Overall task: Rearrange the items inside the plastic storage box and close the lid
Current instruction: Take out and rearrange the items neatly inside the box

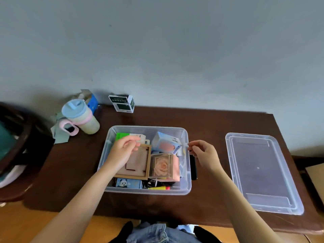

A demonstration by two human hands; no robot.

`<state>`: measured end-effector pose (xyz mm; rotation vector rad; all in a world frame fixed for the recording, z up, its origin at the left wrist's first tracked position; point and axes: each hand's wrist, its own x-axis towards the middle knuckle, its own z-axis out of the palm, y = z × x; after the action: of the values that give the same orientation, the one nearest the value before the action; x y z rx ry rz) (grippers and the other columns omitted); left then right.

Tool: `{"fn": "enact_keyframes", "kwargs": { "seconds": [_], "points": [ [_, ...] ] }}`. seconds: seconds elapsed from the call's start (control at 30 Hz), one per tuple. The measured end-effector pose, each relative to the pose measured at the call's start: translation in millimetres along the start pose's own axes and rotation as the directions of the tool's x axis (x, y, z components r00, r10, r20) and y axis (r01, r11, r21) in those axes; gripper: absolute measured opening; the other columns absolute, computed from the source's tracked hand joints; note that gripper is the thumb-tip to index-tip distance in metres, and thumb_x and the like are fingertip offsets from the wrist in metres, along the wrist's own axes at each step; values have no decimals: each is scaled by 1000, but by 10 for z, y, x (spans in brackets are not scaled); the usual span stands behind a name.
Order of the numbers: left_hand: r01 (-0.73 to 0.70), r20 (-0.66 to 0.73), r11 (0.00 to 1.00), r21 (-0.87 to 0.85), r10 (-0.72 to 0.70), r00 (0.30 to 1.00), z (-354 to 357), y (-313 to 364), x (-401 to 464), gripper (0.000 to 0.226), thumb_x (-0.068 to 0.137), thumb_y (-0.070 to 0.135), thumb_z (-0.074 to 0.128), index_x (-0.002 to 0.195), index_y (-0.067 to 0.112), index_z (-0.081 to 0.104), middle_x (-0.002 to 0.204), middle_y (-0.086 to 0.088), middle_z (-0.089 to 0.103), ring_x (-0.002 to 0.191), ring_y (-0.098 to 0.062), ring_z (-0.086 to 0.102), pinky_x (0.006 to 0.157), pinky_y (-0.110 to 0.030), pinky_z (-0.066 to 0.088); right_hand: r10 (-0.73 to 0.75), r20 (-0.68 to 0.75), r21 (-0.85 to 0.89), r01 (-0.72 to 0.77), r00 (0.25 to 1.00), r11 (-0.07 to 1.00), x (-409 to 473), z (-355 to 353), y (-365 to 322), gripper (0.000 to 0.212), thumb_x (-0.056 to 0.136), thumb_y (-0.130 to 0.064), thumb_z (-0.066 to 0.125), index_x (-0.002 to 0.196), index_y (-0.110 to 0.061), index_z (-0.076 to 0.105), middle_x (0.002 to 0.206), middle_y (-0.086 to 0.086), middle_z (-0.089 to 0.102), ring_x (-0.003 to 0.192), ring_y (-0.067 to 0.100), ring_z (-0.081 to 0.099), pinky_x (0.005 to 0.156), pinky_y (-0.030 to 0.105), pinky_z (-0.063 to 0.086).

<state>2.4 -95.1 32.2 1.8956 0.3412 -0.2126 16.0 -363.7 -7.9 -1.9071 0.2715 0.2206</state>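
Pinched between the thumb and forefinger of the right hand (pixel 204 151) is a small clear item, too small to be identified, held at the right rim of the plastic storage box (pixel 186 187); the other fingers are curled. No grip is made by the left hand (pixel 124 149): its fingers are loosely bent above the box's left half, over a wooden frame (pixel 140 165) and the cards behind it, and contact cannot be told.

The box is set open in the middle of the dark brown tabletop (pixel 75 163). Inside it, the wooden frame is laid flat at the left. Just right of the frame a clear cube with a peach rose (pixel 162 166) is seen, and behind the cube a pale blue carton (pixel 165 142) is tilted. A green-and-white card (pixel 122 136) is stood at the box's far left corner. Along the near wall a blue panda box (pixel 128 183), black cables and a yellow marker (pixel 158 188) are lodged.

The clear lid (pixel 263 172) is laid flat on the tabletop, well apart to the right of the box. Behind the box to the left, a blue-lidded cup (pixel 80 116) with a pink band is stood, and a green-and-white carton (pixel 123 103) is placed by the wall.
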Motion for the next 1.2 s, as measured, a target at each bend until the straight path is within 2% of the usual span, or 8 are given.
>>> {"fn": "enact_keyframes", "kwargs": {
  "seconds": [0.17, 0.3, 0.37, 0.53, 0.77, 1.0, 1.1, 1.2],
  "points": [
    [-76, 38, 929, 362, 67, 997, -509, -410, 91, 22, 97, 17, 50, 111, 26, 63, 116, 7, 58, 109, -11, 54, 93, -26, 42, -27, 13, -76, 28, 1000, 997, 33, 392, -179, 28, 92, -2, 46, 89, -20, 67, 82, -4, 70, 76, 19, 67, 73, 38, 55],
    [-133, 222, 859, 494, 23, 975, -621, -531, 170, 34, 96, 25, 52, 130, 28, 49, 134, 0, 47, 94, -11, 56, 87, -26, 43, -27, -20, -187, 23, 999, 982, 5, 565, -262, 26, 93, -7, 47, 91, -24, 66, 87, -9, 68, 69, 5, 62, 60, 17, 49],
    [-116, 282, 847, 519, -42, 958, -621, -532, 224, 48, 95, 29, 54, 140, 30, 36, 143, -1, 40, 98, -14, 56, 88, -28, 45, 13, 7, -300, -10, 1000, 954, -23, 606, -267, 21, 94, -13, 48, 98, -25, 66, 96, -11, 66, 72, 2, 59, 59, 14, 44],
    [-80, 225, 835, 545, -53, 973, -586, -467, 347, 65, 92, 33, 58, 146, 25, 22, 135, -3, 51, 74, -3, 49, 61, -17, 39, 134, 185, -627, 13, 974, 779, -109, 647, -295, 33, 96, -28, 48, 125, -16, 58, 124, -1, 62, 109, 14, 58, 88, 27, 45],
    [-7, 238, 924, 383, -91, 967, -522, -419, 332, 27, 89, 28, 63, 114, 20, 57, 105, 7, 64, 100, -12, 60, 87, -31, 51, 174, 323, -717, 121, 930, 687, 23, 602, -417, 34, 95, -38, 47, 117, -17, 63, 113, 0, 67, 96, 13, 63, 81, 27, 52],
    [-75, 274, 887, 455, -59, 960, -600, -431, 235, 25, 92, 22, 59, 115, 31, 52, 105, 7, 61, 95, -17, 61, 84, -34, 49, 172, 408, -700, 186, 897, 690, 137, 503, -389, 30, 94, -38, 50, 113, -21, 66, 115, -4, 66, 99, 10, 60, 87, 27, 50],
    [-127, 299, 827, 547, -51, 953, -680, -412, 265, 26, 93, 17, 57, 108, 37, 50, 101, 8, 60, 86, -12, 61, 79, -33, 50, 42, 274, -536, 116, 961, 836, 166, 410, -374, 21, 93, -26, 53, 102, -18, 71, 96, -7, 71, 80, 4, 64, 76, 27, 54],
    [-147, 268, 739, 658, -47, 962, -676, -377, 313, 31, 94, 13, 52, 118, 32, 54, 111, 7, 57, 92, -8, 58, 80, -26, 49, 8, -40, -385, -23, 999, 923, 219, 200, -246, 18, 91, -17, 53, 91, -19, 71, 77, -8, 70, 69, 11, 66, 69, 38, 58]
  ]
}}
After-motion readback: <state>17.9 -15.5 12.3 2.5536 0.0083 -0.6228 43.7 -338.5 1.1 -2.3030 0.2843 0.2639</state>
